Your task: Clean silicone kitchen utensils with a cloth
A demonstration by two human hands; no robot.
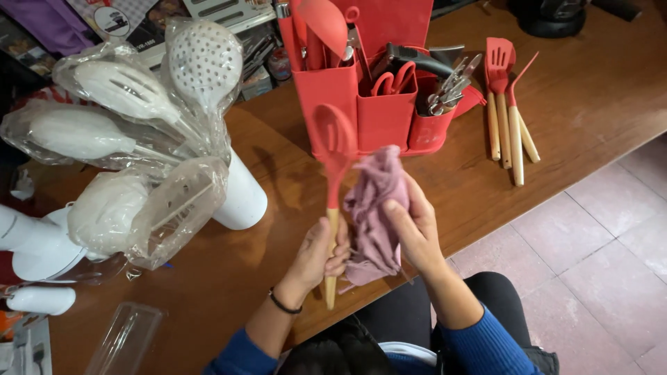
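My left hand (319, 253) grips the wooden handle of a red slotted spoon (334, 149), held upright over the wooden table (229, 278). My right hand (411, 226) clutches a pink cloth (374, 201) bunched right beside the spoon's neck, touching it. Behind the spoon stands a red utensil holder (379, 114) packed with red utensils, scissors and metal tools.
A white holder (243, 198) with several white utensils wrapped in clear plastic stands at the left. Three red utensils with wooden handles (507, 118) lie at the right on the table. A clear plastic sleeve (125, 340) lies near the front left. Tiled floor (597, 264) lies right of the table.
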